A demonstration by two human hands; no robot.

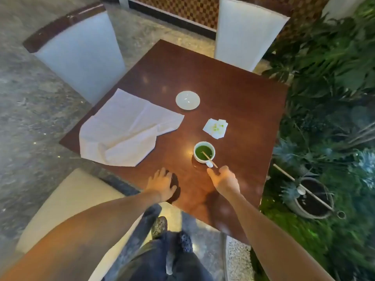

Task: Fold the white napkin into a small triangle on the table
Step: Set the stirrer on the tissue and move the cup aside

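A dark wooden worktop stands on a grey stone floor, with foliage at 3 o'clock and three pale chairs around it. One white napkin lies rumpled and partly unfolded at 9 o'clock — untouched. One saucer, one stained tissue, one cup of green liquid. The left hand rests flat, fingers spread; the right hand pinches one wooden stick.
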